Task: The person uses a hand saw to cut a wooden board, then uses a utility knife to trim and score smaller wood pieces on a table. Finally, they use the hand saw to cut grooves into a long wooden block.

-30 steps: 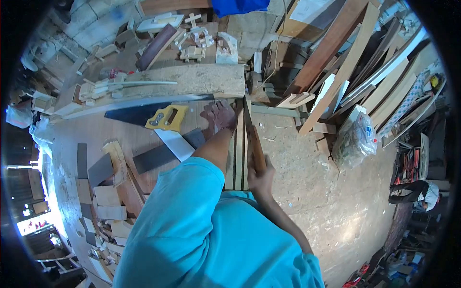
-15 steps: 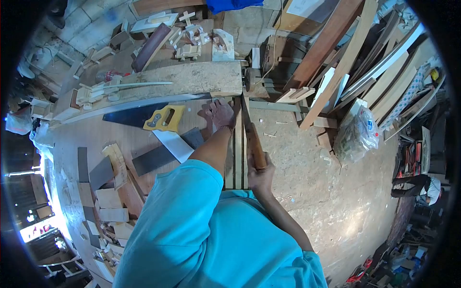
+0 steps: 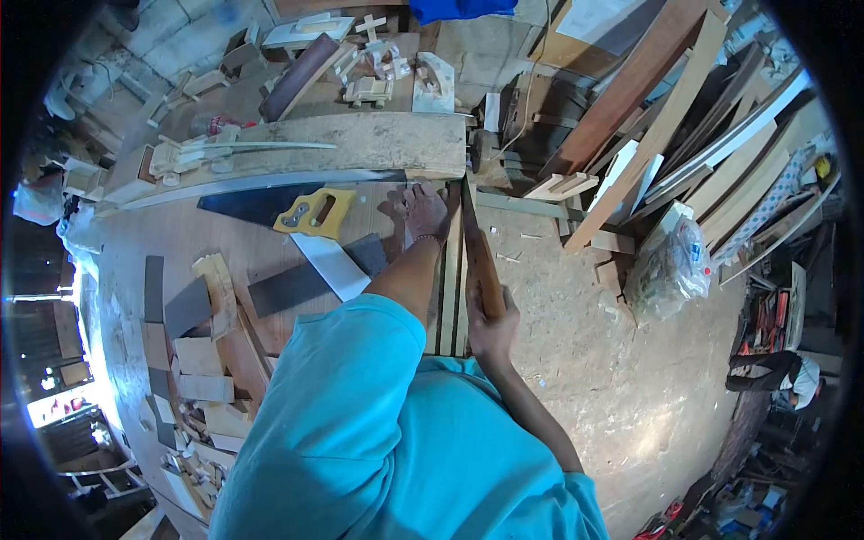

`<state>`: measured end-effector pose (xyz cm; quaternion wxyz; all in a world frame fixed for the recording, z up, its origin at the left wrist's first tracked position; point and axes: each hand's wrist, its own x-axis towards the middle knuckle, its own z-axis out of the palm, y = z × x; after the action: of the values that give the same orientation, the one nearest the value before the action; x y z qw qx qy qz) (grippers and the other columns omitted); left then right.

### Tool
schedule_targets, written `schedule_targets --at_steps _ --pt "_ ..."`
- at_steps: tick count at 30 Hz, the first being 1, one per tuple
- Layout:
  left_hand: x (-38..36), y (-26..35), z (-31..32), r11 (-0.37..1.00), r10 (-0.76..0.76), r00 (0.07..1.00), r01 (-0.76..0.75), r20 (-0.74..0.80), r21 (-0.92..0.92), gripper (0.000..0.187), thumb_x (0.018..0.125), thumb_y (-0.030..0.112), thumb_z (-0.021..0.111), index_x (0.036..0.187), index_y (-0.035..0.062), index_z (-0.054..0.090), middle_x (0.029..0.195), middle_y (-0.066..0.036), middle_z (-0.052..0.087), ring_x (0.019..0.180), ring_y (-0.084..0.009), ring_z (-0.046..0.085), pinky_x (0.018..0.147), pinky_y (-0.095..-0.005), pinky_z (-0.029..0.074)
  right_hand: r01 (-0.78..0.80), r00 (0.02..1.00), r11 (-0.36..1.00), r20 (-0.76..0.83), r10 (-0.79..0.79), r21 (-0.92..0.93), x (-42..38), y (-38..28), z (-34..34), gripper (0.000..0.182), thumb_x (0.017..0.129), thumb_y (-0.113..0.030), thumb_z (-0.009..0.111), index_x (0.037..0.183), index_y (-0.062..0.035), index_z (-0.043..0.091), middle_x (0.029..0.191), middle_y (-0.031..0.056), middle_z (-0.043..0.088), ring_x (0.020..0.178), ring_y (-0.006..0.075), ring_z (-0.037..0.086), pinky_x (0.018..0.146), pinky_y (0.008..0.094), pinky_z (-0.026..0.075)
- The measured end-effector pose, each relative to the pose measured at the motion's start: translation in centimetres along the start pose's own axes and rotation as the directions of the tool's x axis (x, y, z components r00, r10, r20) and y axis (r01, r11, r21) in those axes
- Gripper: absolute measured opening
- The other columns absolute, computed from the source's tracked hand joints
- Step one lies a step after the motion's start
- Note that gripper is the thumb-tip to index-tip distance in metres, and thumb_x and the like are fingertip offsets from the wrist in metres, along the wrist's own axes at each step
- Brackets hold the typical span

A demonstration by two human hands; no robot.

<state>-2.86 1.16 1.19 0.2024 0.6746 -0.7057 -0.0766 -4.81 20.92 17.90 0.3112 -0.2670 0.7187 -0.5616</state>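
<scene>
My left hand (image 3: 423,213) presses on the workbench (image 3: 360,261) near its right edge, fingers towards the long wooden plank (image 3: 378,144); a small pale piece shows under or beside it. My right hand (image 3: 494,331) is closed round the lower end of a long brown wooden handle (image 3: 486,270), whose dark, narrow upper part reaches up along the bench edge to the plank's end. What kind of tool it is I cannot make out. Left of my left hand lies a saw with a yellow handle (image 3: 317,212) and dark blade. Grey strips (image 3: 292,286) and a white piece (image 3: 333,265) lie below it.
Wood offcuts (image 3: 207,360) cover the bench's left side. Small wooden models (image 3: 371,81) stand beyond the plank. Long boards (image 3: 612,85) lean at the upper right, above a clear plastic bag (image 3: 670,270) on the floor. A person (image 3: 781,371) is at the far right.
The view has shifted slightly, so the bench items appear a little displaced. Both hands keep about the same places and grips, with the long-handled tool still along the bench edge.
</scene>
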Motion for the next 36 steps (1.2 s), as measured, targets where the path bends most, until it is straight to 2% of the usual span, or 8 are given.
schedule_targets --at_steps 3,5,8,15,22,26,27,36 --pt "-0.1 -0.5 1.4 0.992 0.061 0.998 -0.064 0.027 0.106 0.029 0.08 0.033 0.044 0.093 0.0092 0.052 0.098 -0.009 0.053 0.096 -0.0263 0.046 0.082 -0.0498 0.03 0.172 0.985 0.961 0.035 -0.168 -0.215 5.0 0.4 2.5 0.018 0.081 -0.011 0.056 0.08 0.0059 0.052 0.062 0.0141 0.052 0.06 0.0121 0.048 0.053 0.0318 0.04" --pt "-0.4 -0.6 1.3 0.999 0.017 0.993 -0.022 0.12 0.04 0.027 0.08 0.031 0.043 0.094 0.0095 0.052 0.099 -0.009 0.052 0.099 -0.0258 0.043 0.083 -0.0494 0.029 0.186 0.982 0.959 0.083 -0.172 -0.212 7.5 0.8 3.7 0.017 0.076 -0.008 0.057 0.086 0.0052 0.052 0.066 0.0252 0.054 0.062 0.0334 0.059 0.055 0.0382 0.043" --pt "-0.6 -0.6 0.8 0.989 0.069 0.989 -0.085 0.129 0.12 0.027 0.08 0.029 0.043 0.096 0.0092 0.051 0.102 -0.01 0.051 0.102 -0.0258 0.042 0.084 -0.0495 0.028 0.214 0.974 0.925 -0.006 -0.227 -0.315 5.2 0.4 2.6 0.02 0.08 -0.013 0.057 0.082 0.0071 0.052 0.06 0.0145 0.052 0.058 0.0135 0.045 0.052 0.0326 0.039" --pt "-0.6 0.7 -2.1 0.999 -0.025 0.984 0.019 0.174 0.037 0.024 0.082 0.022 0.041 0.098 0.0067 0.049 0.103 -0.011 0.051 0.103 -0.0276 0.042 0.085 -0.0512 0.027 0.198 0.98 0.936 0.051 -0.192 -0.289 1.8 0.7 0.9 0.018 0.08 -0.011 0.058 0.084 0.0056 0.053 0.062 0.0091 0.054 0.06 0.0099 0.05 0.051 0.0288 0.04" --pt "-0.7 0.7 -2.8 1.0 0.014 0.982 -0.018 0.189 0.016 0.035 0.082 0.034 0.042 0.105 0.009 0.048 0.106 -0.012 0.05 0.104 -0.0284 0.041 0.082 -0.0521 0.029 0.144 0.99 0.957 0.047 -0.137 -0.252 1.9 0.1 1.0 0.017 0.079 -0.011 0.058 0.083 0.0052 0.052 0.06 0.0126 0.053 0.058 0.0119 0.049 0.051 0.0306 0.04" --pt "-0.6 0.7 -2.4 0.999 -0.033 0.982 0.031 0.189 0.013 0.028 0.082 0.022 0.04 0.103 0.0059 0.048 0.107 -0.013 0.05 0.108 -0.0283 0.04 0.089 -0.0523 0.025 0.008 1.0 0.992 0.003 -0.008 -0.125 -0.8 0.0 -0.2 0.017 0.078 -0.01 0.058 0.083 0.0048 0.052 0.061 0.0143 0.054 0.058 0.0129 0.051 0.051 0.0308 0.041" --pt "-0.8 0.7 -2.6 1.0 -0.03 0.983 0.031 0.183 -0.002 0.03 0.082 0.025 0.041 0.104 0.0057 0.048 0.108 -0.013 0.05 0.109 -0.0283 0.04 0.09 -0.0526 0.025 0.148 0.988 0.94 0.09 -0.126 -0.307 0.5 0.4 0.1 0.016 0.078 -0.009 0.057 0.084 0.0049 0.052 0.062 0.0175 0.054 0.058 0.0157 0.054 0.052 0.0319 0.041" --pt "-0.7 1.0 -3.1 0.998 0.04 0.99 -0.046 0.137 0.043 0.04 0.079 0.037 0.045 0.104 0.0061 0.048 0.109 -0.012 0.049 0.109 -0.0295 0.039 0.089 -0.0532 0.025 0.149 0.989 0.954 0.052 -0.14 -0.262 1.5 -1.2 0.8 0.019 0.079 -0.011 0.057 0.08 0.0064 0.052 0.061 0.0195 0.052 0.057 0.0201 0.054 0.052 0.0345 0.042"
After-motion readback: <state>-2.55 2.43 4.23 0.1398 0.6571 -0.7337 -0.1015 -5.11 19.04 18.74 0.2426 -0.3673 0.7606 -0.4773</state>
